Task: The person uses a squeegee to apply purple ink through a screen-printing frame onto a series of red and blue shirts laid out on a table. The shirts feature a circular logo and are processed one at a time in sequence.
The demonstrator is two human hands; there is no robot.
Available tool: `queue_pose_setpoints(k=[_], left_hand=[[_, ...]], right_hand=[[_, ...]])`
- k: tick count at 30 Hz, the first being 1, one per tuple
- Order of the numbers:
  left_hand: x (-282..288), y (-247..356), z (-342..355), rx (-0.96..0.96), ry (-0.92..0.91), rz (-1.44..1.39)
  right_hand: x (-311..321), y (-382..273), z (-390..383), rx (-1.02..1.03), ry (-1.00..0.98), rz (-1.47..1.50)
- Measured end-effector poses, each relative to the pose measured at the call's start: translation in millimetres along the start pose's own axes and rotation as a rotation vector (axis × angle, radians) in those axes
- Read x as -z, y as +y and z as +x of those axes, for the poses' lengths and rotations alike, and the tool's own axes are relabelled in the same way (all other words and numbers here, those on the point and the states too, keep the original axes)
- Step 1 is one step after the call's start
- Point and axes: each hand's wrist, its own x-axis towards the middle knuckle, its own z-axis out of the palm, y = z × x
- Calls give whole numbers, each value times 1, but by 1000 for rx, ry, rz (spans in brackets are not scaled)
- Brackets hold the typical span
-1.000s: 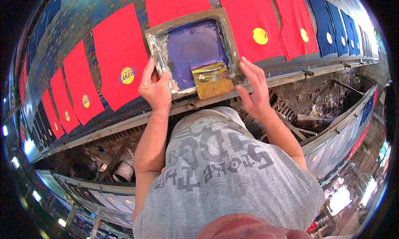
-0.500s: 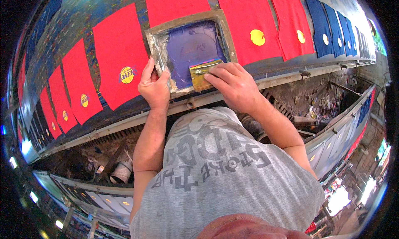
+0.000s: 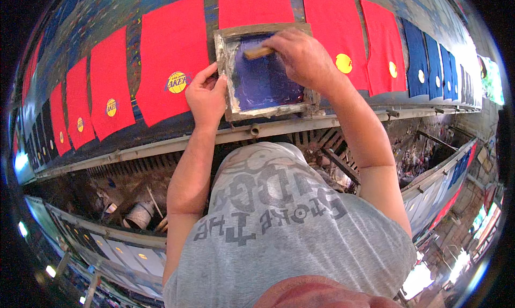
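Note:
A wooden-framed printing screen (image 3: pixel 232 115) lies over the near end of a red fabric piece (image 3: pixel 256 10). Dark purple ink coats its mesh (image 3: pixel 263 91). My left hand (image 3: pixel 206 98) grips the frame's left side, thumb on top. Toward the far part of the mesh, my right hand (image 3: pixel 300 56) is closed on a squeegee (image 3: pixel 258 52) with a yellowish handle; its blade edge is hidden. Left of the frame, another red piece (image 3: pixel 171 45) bears a yellow round print with purple lettering. To the right, a red piece (image 3: pixel 335 40) carries a yellow disc with only a little dark marking.
The long, paint-spotted table (image 3: pixel 134 18) carries more red pieces (image 3: pixel 110 77) and dark blue pieces (image 3: pixel 416 56). A metal rail (image 3: pixel 206 136) with short pipe stubs runs along its near edge. Below are a white bucket (image 3: pixel 138 216) and debris. Another printing table (image 3: pixel 115 233) stands behind me.
My right hand has moved the squeegee from the near right corner of the screen to its far part. My left hand still holds the frame. The whole view has shifted a little.

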Motion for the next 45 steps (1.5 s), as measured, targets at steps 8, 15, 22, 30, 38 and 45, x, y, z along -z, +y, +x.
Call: queue_pose_setpoints(k=[8,15,22,30,38,45], left_hand=[[5,9,13,-11,-64,93],[6,-4,18,-12,-82,-2],[8,7,16,4,-88,107],[6,3,17,16,-81,81],[8,2,18,3,-92,58],[7,10,13,22,-87,116]], right_hand=[[-19,-18,-28,59,-5,-73],[-3,-66,-89,69,-118,29],[14,9,-29,-42,-13,-27],[-2,2,-60,69,37,-5],[10,-42,-95,88,-135,81],[-11,8,-2,33,57,-48]])
